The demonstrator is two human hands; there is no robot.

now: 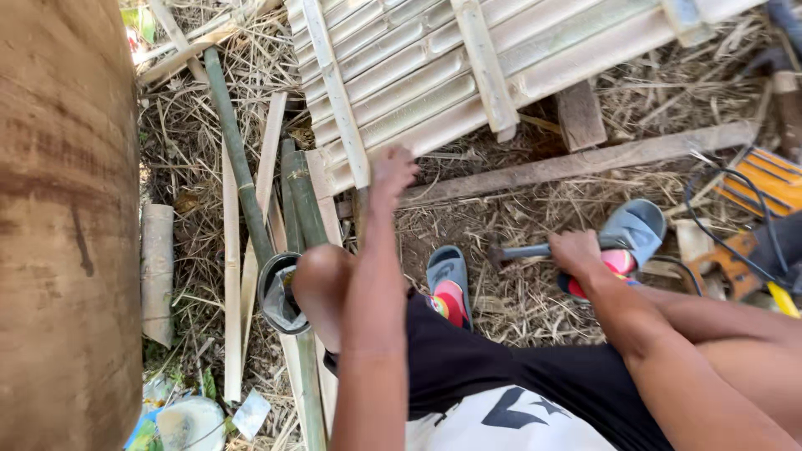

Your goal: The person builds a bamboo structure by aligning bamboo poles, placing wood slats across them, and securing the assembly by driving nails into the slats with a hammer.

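Wood fills the far left: a thick brown post (67, 225) runs from top to bottom of the view, its right edge leaving only a narrow strip of straw-covered ground (518, 301) before the next things. Just beside it lie a short pale bamboo piece (156, 271), a long green bamboo pole (238, 159) and several pale split strips (231, 276), all pointing away from the person. A small dark tin (280, 294) sits near the left knee, touching the green pieces.

Left hand (391, 174) reaches forward with the arm straight, fingers pressed on the lower edge of a panel of split bamboo slats (468, 75); it grips nothing that I can see. The panel spreads across the top, tilted, its lower edge resting over a long wooden batten (585, 160).

Between the two hands a patch of straw stays open, with two grey sandals (449, 284) at its sides.

Right hand (576, 253) is closed around the handle of a hammer (522, 251), whose head points left, low over the straw. Farther right, an orange-striped tool (764, 179) and black cables (752, 225) crowd the edge.
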